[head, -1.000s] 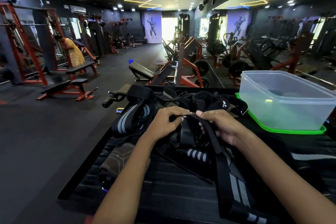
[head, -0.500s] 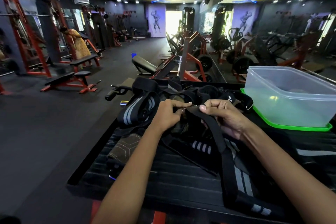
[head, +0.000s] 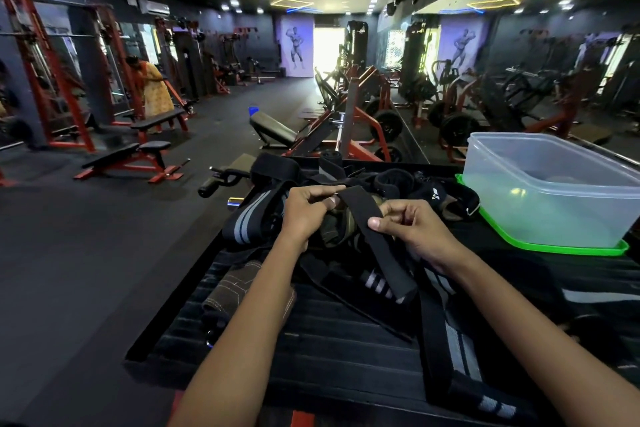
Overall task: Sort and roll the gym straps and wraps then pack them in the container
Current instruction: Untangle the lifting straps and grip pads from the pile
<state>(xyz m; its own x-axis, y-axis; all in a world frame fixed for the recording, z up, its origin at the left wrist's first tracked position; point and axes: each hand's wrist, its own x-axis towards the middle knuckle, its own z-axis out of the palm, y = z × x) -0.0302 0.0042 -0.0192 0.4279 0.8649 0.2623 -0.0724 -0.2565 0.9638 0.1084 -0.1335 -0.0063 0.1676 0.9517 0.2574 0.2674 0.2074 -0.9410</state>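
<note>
Standing here, I'd say the job has hardly got going. The clear container (head: 550,198) sits on its green lid (head: 568,248) at the far right of the tabletop (head: 311,354), and through its walls I can make out no strap or wrap inside; something faint shows at its bottom, but I cannot tell what.

The person has one black strap (head: 375,246) up off the heap. The left hand (head: 304,210) pinches its far end between thumb and forefinger, the other fingers curled loosely beneath. The right hand (head: 412,229) pinches the same strap lower down along its edge, thumb on top. Between the two hands the strap runs flat and straight, with no coil begun that I can see; its free end hangs down toward the person over the tabletop.

Everything else waits in a tangle just beyond and beneath the hands: a wide black wrap with grey stripes (head: 249,218) to the left, a padded black cuff (head: 394,184) nearer the container, a brown leather piece (head: 242,291) by the left forearm, and another long strap (head: 436,350) trailing toward the near edge. Nothing there looks sorted into kinds, though the striped wrap may be loosely coiled.

So, by my reckoning: first strap in hand, rolling about to start, and the sorting, nearly all the rolling and all the packing still ahead.
</note>
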